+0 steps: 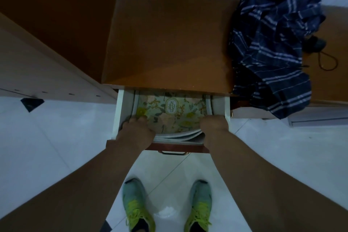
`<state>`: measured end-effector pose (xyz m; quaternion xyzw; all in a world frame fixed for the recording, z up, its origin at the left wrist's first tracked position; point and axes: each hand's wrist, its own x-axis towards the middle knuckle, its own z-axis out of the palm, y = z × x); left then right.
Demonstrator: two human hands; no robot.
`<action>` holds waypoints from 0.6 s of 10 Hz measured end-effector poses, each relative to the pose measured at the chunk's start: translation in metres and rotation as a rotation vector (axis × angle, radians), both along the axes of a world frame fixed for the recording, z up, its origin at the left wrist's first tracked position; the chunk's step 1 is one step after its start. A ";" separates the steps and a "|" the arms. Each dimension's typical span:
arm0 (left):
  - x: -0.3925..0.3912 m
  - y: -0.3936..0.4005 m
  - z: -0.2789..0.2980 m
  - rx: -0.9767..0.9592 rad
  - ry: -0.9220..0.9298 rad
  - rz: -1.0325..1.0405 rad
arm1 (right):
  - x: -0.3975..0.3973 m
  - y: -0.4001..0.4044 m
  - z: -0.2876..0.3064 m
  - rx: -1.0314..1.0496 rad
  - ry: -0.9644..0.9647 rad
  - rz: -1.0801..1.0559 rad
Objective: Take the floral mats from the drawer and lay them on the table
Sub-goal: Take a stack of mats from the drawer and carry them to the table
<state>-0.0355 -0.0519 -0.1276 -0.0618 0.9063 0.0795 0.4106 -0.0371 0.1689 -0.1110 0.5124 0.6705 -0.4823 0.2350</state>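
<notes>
A white drawer (120,111) stands pulled out from under the brown table top (169,39). Inside lies a stack of floral mats (169,111), green with yellow flowers and an oval label on top; their white edges curl up at the near side. My left hand (136,130) grips the stack's near left corner, fingers curled over the top mat. At the near right corner my right hand (213,128) reaches in, its fingers tucked under the mats' edge. The far part of the stack is hidden beneath the table top.
A crumpled dark blue checked cloth (273,43) lies on the table's right side, with a dark cord (327,62) beside it. A tall wooden cabinet (47,52) stands on the left. My feet in green shoes (167,205) stand on the white tiled floor.
</notes>
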 end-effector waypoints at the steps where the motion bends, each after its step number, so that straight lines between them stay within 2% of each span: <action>1: 0.002 0.001 0.001 -0.029 0.005 -0.029 | -0.001 0.010 -0.002 0.033 -0.186 0.389; 3: 0.001 0.012 0.016 -0.116 -0.028 -0.061 | 0.002 0.019 0.007 -0.200 -0.060 0.284; 4: -0.005 0.011 0.019 0.017 -0.059 0.108 | 0.012 0.017 0.031 -0.332 0.071 -0.051; 5: -0.011 0.004 0.020 0.180 -0.085 0.277 | 0.024 0.028 0.041 -0.342 0.155 -0.060; 6: -0.016 -0.001 0.026 0.245 -0.091 0.314 | 0.028 0.047 0.045 -0.402 0.165 -0.043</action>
